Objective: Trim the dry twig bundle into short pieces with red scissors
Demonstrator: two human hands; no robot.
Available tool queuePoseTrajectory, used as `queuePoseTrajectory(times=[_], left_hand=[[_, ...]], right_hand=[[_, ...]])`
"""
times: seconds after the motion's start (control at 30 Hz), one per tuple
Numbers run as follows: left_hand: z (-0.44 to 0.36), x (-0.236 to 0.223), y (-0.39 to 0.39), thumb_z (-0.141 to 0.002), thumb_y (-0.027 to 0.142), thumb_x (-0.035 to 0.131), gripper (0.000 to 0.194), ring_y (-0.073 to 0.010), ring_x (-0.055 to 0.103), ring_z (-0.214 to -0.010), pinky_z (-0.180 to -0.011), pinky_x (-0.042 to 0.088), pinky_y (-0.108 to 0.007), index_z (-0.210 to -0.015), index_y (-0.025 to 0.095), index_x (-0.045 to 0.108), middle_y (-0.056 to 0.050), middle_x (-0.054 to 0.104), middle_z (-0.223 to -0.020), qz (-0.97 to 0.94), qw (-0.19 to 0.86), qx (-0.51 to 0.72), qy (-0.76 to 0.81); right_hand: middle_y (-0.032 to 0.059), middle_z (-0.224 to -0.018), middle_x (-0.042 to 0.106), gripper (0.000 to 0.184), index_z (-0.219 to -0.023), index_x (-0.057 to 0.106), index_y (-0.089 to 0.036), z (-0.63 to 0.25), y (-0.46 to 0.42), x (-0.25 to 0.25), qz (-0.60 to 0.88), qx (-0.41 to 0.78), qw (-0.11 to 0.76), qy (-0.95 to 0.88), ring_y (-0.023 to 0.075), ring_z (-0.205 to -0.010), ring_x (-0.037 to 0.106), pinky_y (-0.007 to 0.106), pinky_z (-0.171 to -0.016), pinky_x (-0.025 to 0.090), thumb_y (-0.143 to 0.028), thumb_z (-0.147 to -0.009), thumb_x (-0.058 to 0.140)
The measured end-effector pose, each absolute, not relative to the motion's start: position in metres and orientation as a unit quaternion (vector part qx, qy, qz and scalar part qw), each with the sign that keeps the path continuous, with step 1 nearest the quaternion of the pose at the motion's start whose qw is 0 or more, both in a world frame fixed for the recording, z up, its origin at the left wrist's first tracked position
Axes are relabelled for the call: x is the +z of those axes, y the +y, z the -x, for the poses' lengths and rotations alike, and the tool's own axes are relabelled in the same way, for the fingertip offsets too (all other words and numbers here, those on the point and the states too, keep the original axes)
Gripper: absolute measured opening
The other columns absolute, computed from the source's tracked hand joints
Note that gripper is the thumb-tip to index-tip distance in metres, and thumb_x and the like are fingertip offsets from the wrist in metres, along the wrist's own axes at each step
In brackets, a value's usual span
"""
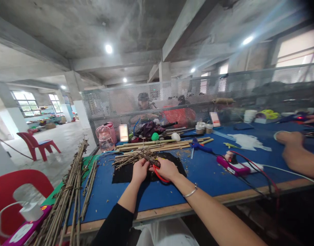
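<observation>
In the head view my right hand (167, 169) is closed around red-handled cutters (160, 175), whose dark head points up and left toward the other hand. My left hand (140, 170) is pinched close beside the cutters' jaws, on what looks like a thin twig; the fingers hide most of it. Just beyond both hands lies a pile of short cut twigs (127, 158), partly on a black cloth (121, 176). The black cloth spreads under my hands on the blue table (198, 191).
Bamboo poles (169, 146) and a blue glue gun (201, 147) lie behind my hands. Long bundled sticks (69, 188) lean at the left edge. A purple power strip (233, 166) with cables sits right, near another person's arm (300, 153). A perforated metal partition (105, 106) stands behind.
</observation>
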State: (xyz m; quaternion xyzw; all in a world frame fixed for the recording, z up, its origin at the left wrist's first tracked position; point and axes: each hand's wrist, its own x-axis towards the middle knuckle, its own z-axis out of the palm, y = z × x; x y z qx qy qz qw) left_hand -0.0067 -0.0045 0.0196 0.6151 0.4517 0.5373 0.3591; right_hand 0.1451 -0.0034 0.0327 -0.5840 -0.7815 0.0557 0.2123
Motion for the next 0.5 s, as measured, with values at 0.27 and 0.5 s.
queuePoseTrajectory(times=[0.27, 0.5], left_hand=[[0.0055, 0.0135, -0.0001, -0.070, 0.025, 0.051, 0.015, -0.0122, 0.055, -0.056, -0.053, 0.041, -0.021, -0.074, 0.014, 0.061, -0.003, 0.062, -0.065, -0.588, 0.412, 0.540, 0.440], [0.0061, 0.0112, 0.0006, -0.071, 0.027, 0.051, 0.016, -0.0108, 0.052, -0.051, -0.050, 0.039, -0.020, -0.074, 0.015, 0.061, -0.002, 0.062, -0.064, -0.588, 0.408, 0.535, 0.448]], right_hand=[[0.0070, -0.087, 0.065, 0.053, -0.090, 0.057, -0.022, -0.1488, -0.0010, 0.0324, 0.589, 0.054, 0.192, -0.783, 0.0209, -0.079, 0.060, 0.025, -0.061, 0.036, -0.069, -0.069, 0.043], [0.0058, -0.084, 0.064, 0.053, -0.086, 0.056, -0.022, -0.1486, -0.0002, 0.0331, 0.585, 0.045, 0.202, -0.784, 0.0217, -0.078, 0.060, 0.027, -0.060, 0.036, -0.070, -0.068, 0.043]])
